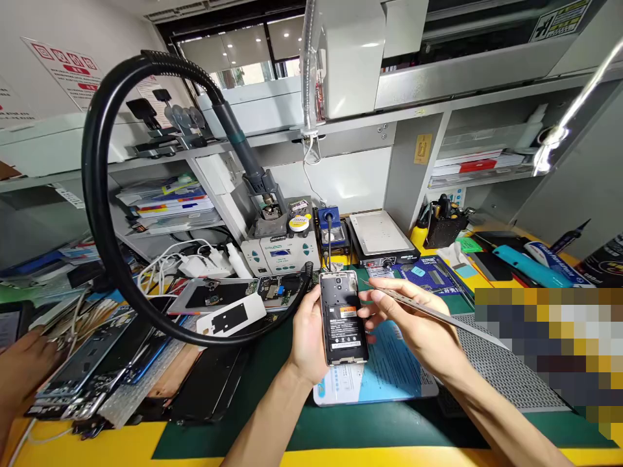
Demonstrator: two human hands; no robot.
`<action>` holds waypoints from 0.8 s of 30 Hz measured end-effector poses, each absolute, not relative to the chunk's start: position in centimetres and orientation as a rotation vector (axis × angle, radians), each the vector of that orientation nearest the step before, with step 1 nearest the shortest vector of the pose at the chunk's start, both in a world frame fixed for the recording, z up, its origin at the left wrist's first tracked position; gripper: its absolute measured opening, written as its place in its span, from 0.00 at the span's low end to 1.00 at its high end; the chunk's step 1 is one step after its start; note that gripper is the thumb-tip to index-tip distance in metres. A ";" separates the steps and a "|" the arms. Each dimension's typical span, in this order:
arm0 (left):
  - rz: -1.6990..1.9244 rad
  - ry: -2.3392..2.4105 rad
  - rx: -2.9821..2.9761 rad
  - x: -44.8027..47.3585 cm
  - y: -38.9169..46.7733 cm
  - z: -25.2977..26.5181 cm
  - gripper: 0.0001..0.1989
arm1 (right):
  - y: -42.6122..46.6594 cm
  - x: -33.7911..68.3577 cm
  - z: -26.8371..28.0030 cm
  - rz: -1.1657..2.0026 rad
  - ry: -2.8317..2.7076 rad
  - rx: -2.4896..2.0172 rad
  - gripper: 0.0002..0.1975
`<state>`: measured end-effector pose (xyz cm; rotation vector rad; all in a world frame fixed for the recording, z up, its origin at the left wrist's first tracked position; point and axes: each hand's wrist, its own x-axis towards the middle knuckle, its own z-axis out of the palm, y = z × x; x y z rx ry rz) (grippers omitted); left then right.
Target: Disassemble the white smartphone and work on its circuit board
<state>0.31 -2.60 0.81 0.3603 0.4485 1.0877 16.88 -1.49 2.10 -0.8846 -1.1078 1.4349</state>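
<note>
My left hand [310,337] is wrapped round the left edge of a phone [343,318] with its back cover off. The black battery with its printed label and orange sticker shows, and the camera sits near the top. In my right hand [421,318] is a pair of metal tweezers [438,312], held between thumb and fingers. Their thin tips are near the phone's upper right edge; whether they touch it I cannot tell. Other fingers of that hand lie along the phone's right side. Below the phone lies a blue and white pad [389,376].
A thick black hose [90,188] loops across the left, from the rework station [280,254]. A soldering iron stand [333,237] and a hot plate [382,233] stand behind. Phone parts [82,363] crowd the left, beside another person's hand [22,383]. A perforated grey mat [506,376] lies right.
</note>
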 end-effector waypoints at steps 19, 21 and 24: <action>1.097 0.606 0.416 0.5 -3.0 1.3 0.32 | -1.3 17.2 1.7 0.679 -1.474 -1.014 0.07; 1.103 0.600 0.434 0.6 -3.1 1.3 0.31 | -1.3 17.2 1.7 0.690 -1.477 -1.026 0.07; 1.104 0.564 0.454 0.7 -3.2 1.0 0.32 | -1.5 17.1 1.7 0.730 -1.464 -1.044 0.06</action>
